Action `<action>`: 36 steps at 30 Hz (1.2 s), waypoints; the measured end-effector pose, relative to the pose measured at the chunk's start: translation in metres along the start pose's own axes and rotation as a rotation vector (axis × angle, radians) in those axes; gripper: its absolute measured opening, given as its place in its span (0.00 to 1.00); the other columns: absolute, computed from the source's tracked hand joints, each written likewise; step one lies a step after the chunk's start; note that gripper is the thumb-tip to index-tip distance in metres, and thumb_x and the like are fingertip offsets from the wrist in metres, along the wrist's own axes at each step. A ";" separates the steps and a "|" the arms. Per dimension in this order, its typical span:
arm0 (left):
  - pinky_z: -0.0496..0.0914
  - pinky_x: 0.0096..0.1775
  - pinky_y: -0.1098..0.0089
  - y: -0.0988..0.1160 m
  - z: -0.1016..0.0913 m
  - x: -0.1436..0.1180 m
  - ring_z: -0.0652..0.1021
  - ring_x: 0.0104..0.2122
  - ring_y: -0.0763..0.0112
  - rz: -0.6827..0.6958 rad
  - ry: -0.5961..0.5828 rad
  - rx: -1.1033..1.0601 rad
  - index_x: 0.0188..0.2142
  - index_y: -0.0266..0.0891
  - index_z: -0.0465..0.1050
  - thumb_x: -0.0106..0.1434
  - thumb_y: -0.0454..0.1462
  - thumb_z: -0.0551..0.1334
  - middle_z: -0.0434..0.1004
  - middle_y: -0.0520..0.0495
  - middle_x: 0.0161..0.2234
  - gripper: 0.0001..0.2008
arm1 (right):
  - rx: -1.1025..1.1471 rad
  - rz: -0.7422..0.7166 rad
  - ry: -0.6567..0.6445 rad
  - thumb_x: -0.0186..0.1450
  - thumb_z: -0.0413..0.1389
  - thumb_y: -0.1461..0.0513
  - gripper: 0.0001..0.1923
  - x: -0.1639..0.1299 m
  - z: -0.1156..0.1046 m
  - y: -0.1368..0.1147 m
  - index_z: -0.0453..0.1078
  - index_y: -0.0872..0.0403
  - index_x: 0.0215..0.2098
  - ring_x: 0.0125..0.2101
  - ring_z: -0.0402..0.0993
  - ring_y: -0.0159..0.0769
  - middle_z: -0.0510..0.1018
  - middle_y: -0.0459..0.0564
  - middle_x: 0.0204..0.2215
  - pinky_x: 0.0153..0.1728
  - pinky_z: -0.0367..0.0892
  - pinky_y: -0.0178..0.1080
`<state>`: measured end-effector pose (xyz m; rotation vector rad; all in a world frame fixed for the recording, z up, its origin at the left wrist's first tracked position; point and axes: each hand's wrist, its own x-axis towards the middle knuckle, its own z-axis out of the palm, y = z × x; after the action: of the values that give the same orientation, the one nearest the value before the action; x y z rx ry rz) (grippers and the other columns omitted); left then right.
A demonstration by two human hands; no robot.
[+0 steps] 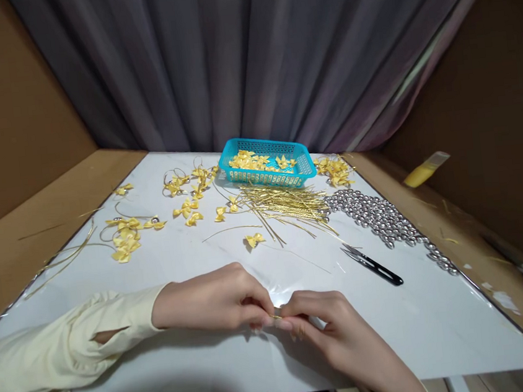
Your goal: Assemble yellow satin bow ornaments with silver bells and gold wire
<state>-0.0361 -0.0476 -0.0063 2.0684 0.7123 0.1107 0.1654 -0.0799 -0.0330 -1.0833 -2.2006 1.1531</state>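
Currently: both hands' fingers pinch a gold strand [278, 316] | snips [372, 264] right | lone bow [253, 240], wire pile [286, 207] beyond, well apart

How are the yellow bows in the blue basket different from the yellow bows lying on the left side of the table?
The bows in the blue basket lie heaped close together inside the basket, while the bows on the left are scattered across the white table. The basket bows show no loops; several of the left ones have thin gold loops attached. The basket bows sit farther from both hands than the left ones. Both groups are small, yellow and the same bow shape.
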 end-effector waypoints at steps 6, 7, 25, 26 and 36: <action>0.68 0.31 0.79 -0.002 0.000 0.000 0.76 0.26 0.75 0.018 0.010 0.020 0.34 0.33 0.77 0.62 0.31 0.57 0.79 0.47 0.27 0.09 | 0.000 -0.007 -0.016 0.64 0.51 0.64 0.11 0.001 0.001 0.000 0.71 0.56 0.26 0.23 0.66 0.28 0.73 0.45 0.21 0.26 0.59 0.30; 0.68 0.32 0.78 -0.002 0.001 -0.001 0.76 0.26 0.75 0.024 0.006 0.033 0.34 0.33 0.77 0.62 0.31 0.57 0.79 0.47 0.27 0.09 | 0.004 -0.001 -0.021 0.64 0.51 0.64 0.11 0.001 0.002 0.000 0.71 0.57 0.26 0.23 0.65 0.27 0.73 0.45 0.21 0.26 0.59 0.30; 0.61 0.50 0.67 -0.004 0.002 -0.003 0.65 0.52 0.66 0.102 0.092 0.226 0.31 0.39 0.74 0.63 0.31 0.57 0.77 0.50 0.30 0.08 | -0.057 0.005 -0.031 0.66 0.49 0.63 0.09 0.000 0.003 0.002 0.70 0.55 0.32 0.26 0.67 0.28 0.75 0.45 0.26 0.28 0.60 0.31; 0.60 0.50 0.66 -0.003 0.003 -0.004 0.65 0.52 0.65 0.114 0.101 0.250 0.31 0.39 0.73 0.63 0.31 0.57 0.77 0.49 0.30 0.08 | -0.065 0.007 -0.019 0.65 0.49 0.63 0.09 0.000 0.004 0.002 0.70 0.55 0.32 0.26 0.67 0.28 0.75 0.46 0.27 0.28 0.61 0.31; 0.61 0.48 0.62 0.007 0.012 -0.009 0.71 0.42 0.62 0.225 0.181 0.516 0.32 0.35 0.71 0.64 0.28 0.51 0.76 0.43 0.30 0.11 | -0.267 -0.157 0.155 0.62 0.47 0.71 0.12 -0.001 0.010 -0.006 0.71 0.55 0.31 0.34 0.68 0.39 0.76 0.53 0.31 0.33 0.65 0.40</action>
<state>-0.0366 -0.0647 -0.0061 2.6575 0.6616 0.2663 0.1572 -0.0874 -0.0338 -1.0415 -2.3129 0.6993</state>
